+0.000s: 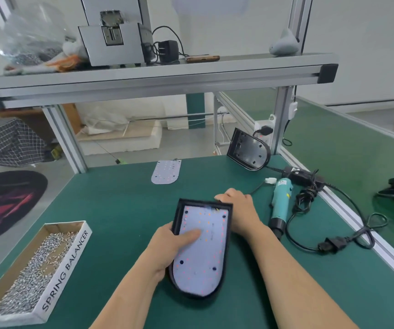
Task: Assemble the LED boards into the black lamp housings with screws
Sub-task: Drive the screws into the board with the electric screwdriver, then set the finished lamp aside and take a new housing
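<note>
Left hand [167, 243] fingers are hiding under the housing [203, 202]. Its grip is clamping the left rim, with the thumb pressing flat on the LED board [203, 252]. Right hand [241, 210] grip is curling over the far right corner, fingertips partly hidden by the rim. The housing is lying mid-front on the green surface [120, 210], black, with the board sitting inside. The board is showing white with red and orange dots and dark holes; can't tell if any are holding screws.
</note>
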Action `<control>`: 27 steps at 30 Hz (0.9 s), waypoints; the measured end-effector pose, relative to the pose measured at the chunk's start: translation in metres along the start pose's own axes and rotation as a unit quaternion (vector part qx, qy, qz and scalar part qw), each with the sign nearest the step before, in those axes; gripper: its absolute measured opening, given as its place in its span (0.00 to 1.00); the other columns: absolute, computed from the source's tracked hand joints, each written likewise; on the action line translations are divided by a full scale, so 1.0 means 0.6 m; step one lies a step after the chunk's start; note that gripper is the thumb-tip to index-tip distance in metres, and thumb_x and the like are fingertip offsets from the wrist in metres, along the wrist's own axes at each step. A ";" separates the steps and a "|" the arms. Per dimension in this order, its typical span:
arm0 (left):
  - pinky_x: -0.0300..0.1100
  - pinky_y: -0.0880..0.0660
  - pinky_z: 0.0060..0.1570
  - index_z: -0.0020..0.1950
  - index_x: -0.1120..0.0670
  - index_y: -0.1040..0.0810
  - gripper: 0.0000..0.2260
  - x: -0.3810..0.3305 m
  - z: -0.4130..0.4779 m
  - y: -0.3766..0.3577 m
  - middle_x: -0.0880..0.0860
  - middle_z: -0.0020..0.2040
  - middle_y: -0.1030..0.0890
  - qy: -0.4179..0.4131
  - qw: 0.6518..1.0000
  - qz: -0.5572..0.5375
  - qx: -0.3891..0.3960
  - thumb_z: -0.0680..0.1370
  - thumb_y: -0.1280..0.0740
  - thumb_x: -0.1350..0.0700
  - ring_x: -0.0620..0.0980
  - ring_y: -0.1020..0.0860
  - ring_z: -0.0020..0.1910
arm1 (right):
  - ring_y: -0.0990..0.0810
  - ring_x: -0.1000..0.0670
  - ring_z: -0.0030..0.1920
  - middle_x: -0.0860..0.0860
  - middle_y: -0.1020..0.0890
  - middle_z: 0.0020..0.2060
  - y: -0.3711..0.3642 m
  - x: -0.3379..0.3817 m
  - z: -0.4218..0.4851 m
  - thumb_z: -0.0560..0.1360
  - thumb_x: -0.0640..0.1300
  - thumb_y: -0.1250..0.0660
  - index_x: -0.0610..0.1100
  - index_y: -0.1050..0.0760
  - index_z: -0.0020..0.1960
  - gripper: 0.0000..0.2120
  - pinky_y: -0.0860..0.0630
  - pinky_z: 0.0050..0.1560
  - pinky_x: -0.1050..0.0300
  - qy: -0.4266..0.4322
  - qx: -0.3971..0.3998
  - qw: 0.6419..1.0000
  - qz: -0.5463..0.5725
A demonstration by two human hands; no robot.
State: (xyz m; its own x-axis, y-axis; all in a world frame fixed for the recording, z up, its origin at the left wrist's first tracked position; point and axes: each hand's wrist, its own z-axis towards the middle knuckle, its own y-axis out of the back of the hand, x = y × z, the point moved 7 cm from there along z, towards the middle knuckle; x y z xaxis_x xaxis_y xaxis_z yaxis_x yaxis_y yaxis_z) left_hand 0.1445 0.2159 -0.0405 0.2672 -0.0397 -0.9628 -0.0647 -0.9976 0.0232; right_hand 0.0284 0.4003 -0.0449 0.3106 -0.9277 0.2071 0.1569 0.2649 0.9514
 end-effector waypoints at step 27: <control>0.46 0.33 0.54 0.60 0.53 0.33 0.12 0.021 -0.014 0.044 0.49 0.56 0.29 -0.157 0.932 -0.045 -0.324 0.84 0.42 0.45 0.48 0.28 0.52 | 0.36 0.51 0.32 0.54 0.31 0.28 0.179 0.058 -0.076 0.73 0.44 0.30 0.42 0.30 0.35 0.12 0.37 0.34 0.55 -0.090 -0.080 0.932 0.342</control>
State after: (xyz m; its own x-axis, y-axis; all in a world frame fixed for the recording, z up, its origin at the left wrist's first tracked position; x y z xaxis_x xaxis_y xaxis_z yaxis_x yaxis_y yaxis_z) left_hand 0.1541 0.1883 -0.0497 -0.0579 -0.0373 -0.9976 0.5657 -0.8246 -0.0020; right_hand 0.0989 0.4085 0.0540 0.2285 -0.5523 0.8017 0.1218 0.8332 0.5393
